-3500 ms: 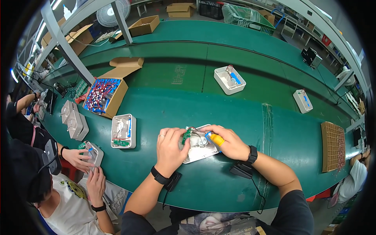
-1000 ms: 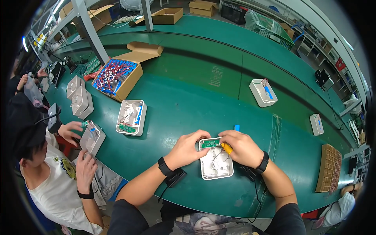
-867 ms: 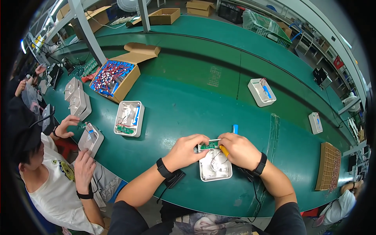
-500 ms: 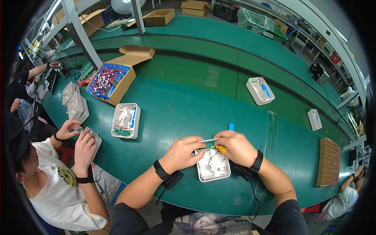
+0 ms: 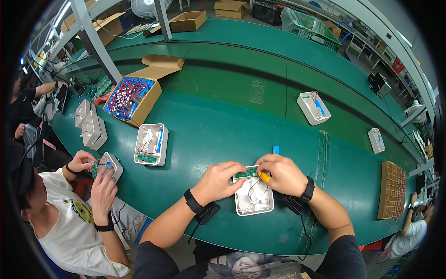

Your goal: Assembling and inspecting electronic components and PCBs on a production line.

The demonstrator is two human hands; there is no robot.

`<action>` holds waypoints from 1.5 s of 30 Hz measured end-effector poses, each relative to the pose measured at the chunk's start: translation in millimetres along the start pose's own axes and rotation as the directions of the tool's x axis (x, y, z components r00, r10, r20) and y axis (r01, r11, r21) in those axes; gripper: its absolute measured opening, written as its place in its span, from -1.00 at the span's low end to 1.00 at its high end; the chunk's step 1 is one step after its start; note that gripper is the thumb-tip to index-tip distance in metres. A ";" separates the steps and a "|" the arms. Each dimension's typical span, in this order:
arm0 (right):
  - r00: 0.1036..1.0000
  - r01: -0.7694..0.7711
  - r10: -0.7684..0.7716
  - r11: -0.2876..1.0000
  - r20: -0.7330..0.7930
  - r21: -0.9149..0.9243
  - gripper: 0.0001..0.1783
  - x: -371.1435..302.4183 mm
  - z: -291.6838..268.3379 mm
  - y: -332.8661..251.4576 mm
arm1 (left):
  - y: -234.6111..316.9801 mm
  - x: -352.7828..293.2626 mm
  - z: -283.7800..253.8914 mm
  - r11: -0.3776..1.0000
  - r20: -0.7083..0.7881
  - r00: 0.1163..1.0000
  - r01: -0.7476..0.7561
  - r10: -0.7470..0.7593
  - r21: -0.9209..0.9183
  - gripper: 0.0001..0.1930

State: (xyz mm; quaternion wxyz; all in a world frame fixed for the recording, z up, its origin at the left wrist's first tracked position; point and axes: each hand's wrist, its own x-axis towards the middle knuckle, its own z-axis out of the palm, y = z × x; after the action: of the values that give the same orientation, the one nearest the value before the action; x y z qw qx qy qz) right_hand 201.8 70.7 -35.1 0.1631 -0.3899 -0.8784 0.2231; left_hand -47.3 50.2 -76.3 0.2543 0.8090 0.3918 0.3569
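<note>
A white plastic housing lies open on the green belt in front of me. My left hand holds a small green circuit board over its far edge. My right hand grips a yellow-handled tool whose tip meets the board. A small blue part lies on the belt just beyond my right hand. Both wrists wear black bands.
Another open white housing with wires lies to my left. A cardboard box of red and blue parts stands beyond it. A person at lower left handles a housing. Further housings sit to the right, a brown tray at far right.
My hands have stayed at the housing, with the board and the tool held over its far edge. The person on the left has brought both hands onto their own housing.
</note>
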 end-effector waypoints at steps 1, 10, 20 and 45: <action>1.000 -0.008 0.008 1.000 0.003 0.009 -0.86 0.7 -0.6 0.0 | -0.4 0.5 -0.4 1.000 0.003 1.000 -0.002 0.002 0.001 -0.80; 0.997 -0.062 0.060 0.997 0.053 0.034 -0.82 0.5 0.1 -1.1 | -6.9 -2.1 2.1 0.999 -0.016 0.999 -0.048 0.049 0.025 -0.86; 0.999 0.017 -0.013 0.991 0.032 -0.131 -0.83 -1.6 6.2 -3.9 | -9.2 -2.5 3.9 0.995 -0.030 0.997 -0.073 0.076 0.074 -0.89; 0.978 -0.163 0.017 0.691 0.210 0.705 -0.59 30.3 28.4 40.4 | -19.6 2.8 -19.3 0.982 -0.489 0.852 0.147 -0.187 -0.119 -0.88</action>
State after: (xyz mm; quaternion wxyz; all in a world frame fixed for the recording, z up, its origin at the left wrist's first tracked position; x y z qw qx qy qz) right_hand 194.0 110.2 -76.7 0.2081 -0.3151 -0.7125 0.5914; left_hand -70.0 66.1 -76.9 0.2058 0.6420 0.4985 0.5449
